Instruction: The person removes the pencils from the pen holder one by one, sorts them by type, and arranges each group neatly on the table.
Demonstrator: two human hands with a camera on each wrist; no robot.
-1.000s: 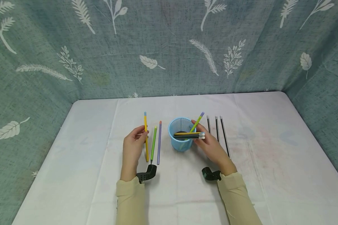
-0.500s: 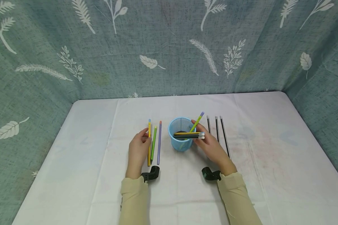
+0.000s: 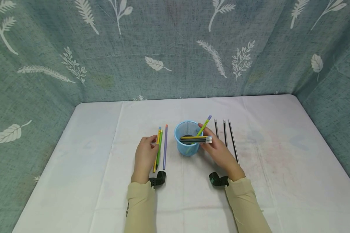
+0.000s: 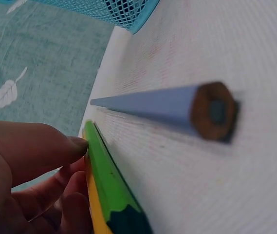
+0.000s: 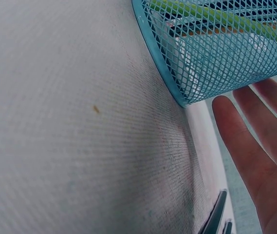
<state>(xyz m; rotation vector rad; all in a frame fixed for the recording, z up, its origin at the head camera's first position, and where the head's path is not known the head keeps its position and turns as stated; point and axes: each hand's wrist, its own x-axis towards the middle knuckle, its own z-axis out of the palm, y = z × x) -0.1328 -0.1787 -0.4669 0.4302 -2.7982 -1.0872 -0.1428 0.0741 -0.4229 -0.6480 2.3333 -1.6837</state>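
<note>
In the head view my left hand [image 3: 144, 155] pinches a yellow pencil [image 3: 155, 166] between thumb and fingers. The left wrist view shows it lying against a green pencil [image 4: 106, 170] on the white cloth. A purple pencil [image 3: 165, 149] lies just right of that pair, apart from them. My right hand [image 3: 218, 153] is at the right side of a blue mesh pencil cup [image 3: 188, 150]. Its fingers look extended in the right wrist view, their tips against the mesh. A lime pencil [image 3: 204, 125] leans in the cup; yellow and black pencils [image 3: 193, 141] slant over its rim.
Three black pencils [image 3: 233, 142] lie on the white tablecloth [image 3: 280, 161] to the right, partly behind my right hand. A green leaf-patterned curtain [image 3: 175, 48] hangs along the table's back and both sides. Each wrist wears a black camera mount [image 3: 157, 179].
My left hand has moved right and toward me with the yellow pencil, bringing it against the green one. My right hand and the cup have stayed in place.
</note>
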